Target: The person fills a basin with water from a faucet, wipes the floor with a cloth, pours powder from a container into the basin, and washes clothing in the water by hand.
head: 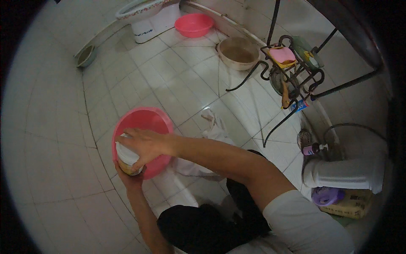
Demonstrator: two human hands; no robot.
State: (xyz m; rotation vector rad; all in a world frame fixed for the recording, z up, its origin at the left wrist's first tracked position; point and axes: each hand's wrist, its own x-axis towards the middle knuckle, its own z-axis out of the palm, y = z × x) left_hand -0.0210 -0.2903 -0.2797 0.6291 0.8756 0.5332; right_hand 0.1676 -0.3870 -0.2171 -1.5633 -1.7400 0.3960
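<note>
Both hands are over the near side of a pink plastic basin [146, 114] on the tiled floor. Between them is a rounded white object [127, 154] with a yellowish lower part; its exact kind is hard to tell. My right hand [144, 143] reaches across and grips it from above with spread fingers. From below, my left hand [131, 179] holds its lower end. A crumpled white cloth [217, 128] lies on the floor to the right of the basin, partly behind my right forearm.
A dark metal stand [268, 68] at the right holds a pink soap [282, 55] in a dish. Beyond are a beige basin [238, 54], another pink basin [194, 25] and a toilet [152, 22]. A pump bottle [311, 149] and white bin [342, 173] stand near the right wall.
</note>
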